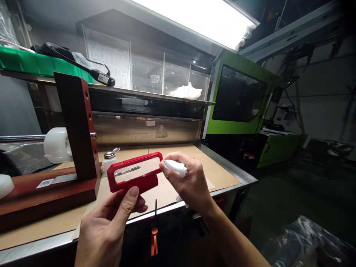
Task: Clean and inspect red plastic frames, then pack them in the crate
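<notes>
My left hand (111,218) grips a red plastic frame (135,163) from below, thumb on its near lower side. The frame has a long opening and is tilted, its right end higher. My right hand (191,180) is closed around a wadded white cloth (175,167), which is at the frame's right end; whether it presses on the red edge I cannot tell. Through the frame's opening a metal pen-like tool (128,171) shows on the bench. Just behind the frame's left end stands a white dispenser bottle (109,160) with a metal lid.
A dark red wooden stand (75,126) with a roll of clear film (57,144) fills the left. A tool with an orange handle (154,239) is at the bench's front edge. Above the cardboard-covered bench (219,170), a shelf carries a green bin (41,65) and a black scanner (102,78).
</notes>
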Demonstrator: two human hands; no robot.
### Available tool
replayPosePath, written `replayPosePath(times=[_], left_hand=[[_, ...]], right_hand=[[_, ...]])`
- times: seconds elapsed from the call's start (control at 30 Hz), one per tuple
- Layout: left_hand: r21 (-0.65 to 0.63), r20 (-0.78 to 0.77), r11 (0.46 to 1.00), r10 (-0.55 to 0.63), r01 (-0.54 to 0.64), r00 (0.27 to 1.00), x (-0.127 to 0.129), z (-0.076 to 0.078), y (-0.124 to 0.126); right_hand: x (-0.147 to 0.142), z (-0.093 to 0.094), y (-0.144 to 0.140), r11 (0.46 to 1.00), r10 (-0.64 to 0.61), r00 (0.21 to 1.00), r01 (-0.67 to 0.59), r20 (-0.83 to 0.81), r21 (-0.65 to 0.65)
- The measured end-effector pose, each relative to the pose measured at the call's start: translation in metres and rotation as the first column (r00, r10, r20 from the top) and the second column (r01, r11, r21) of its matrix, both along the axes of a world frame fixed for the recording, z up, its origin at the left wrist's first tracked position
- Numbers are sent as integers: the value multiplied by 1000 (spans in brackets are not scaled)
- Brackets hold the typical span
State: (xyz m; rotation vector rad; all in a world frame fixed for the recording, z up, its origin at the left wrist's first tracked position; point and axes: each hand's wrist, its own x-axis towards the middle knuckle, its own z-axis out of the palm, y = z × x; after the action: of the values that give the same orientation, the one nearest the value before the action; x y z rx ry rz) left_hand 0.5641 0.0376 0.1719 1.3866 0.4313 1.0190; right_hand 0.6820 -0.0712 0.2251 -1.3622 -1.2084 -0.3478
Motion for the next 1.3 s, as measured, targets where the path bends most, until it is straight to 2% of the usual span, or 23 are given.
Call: replayPosePath(times=[0.07,0.13,0.27,0.43,0.53,0.63,0.8,0.97,1.03,1.07,1.13,1.2,1.23,1.3], left_hand=[[-53,43,999,-11,13,999,2,4,-2],[-122,89,992,-14,25,996,4,8,-4],[-187,154,980,-35,64,987,8,17,-7],[-225,255,954,-139,199,957,12,27,-10],[-217,276,930,-235,298,932,13,31,-9],[-210,296,912,-284,352,912,13,34,-8],[-211,310,901,-306,379,900,11,37,-5],[-238,299,907,-272,348,915,8,45,-3],[-243,313,909,-256,338,915,8,49,-1],[-260,317,909,-238,325,918,7,51,1],[-347,316,895,-169,279,934,5,54,3],[-467,308,848,-111,252,945,0,56,5],[-513,313,816,-109,265,944,-2,57,6],[-547,347,767,-155,334,925,-7,57,7]], right_hand=[[-3,-3,2,995,-93,977,82,191,65],[-6,-6,4,982,-175,920,139,350,126],[-10,-11,7,970,-238,831,175,502,170],[-11,-10,12,962,-268,758,181,595,203],[-11,-8,13,955,-295,730,196,617,224],[-12,-6,14,949,-314,710,236,630,207],[-13,-1,15,944,-318,671,289,670,159],[-17,6,13,942,-299,642,317,705,111],[-18,9,11,967,-232,691,242,684,83],[-17,12,10,981,-183,744,175,643,77],[-15,16,7,994,-80,874,36,480,99],[-11,22,6,989,8,970,-44,242,143],[-8,26,6,985,49,991,-69,123,158],[-5,32,9,974,163,984,-148,-76,174]])
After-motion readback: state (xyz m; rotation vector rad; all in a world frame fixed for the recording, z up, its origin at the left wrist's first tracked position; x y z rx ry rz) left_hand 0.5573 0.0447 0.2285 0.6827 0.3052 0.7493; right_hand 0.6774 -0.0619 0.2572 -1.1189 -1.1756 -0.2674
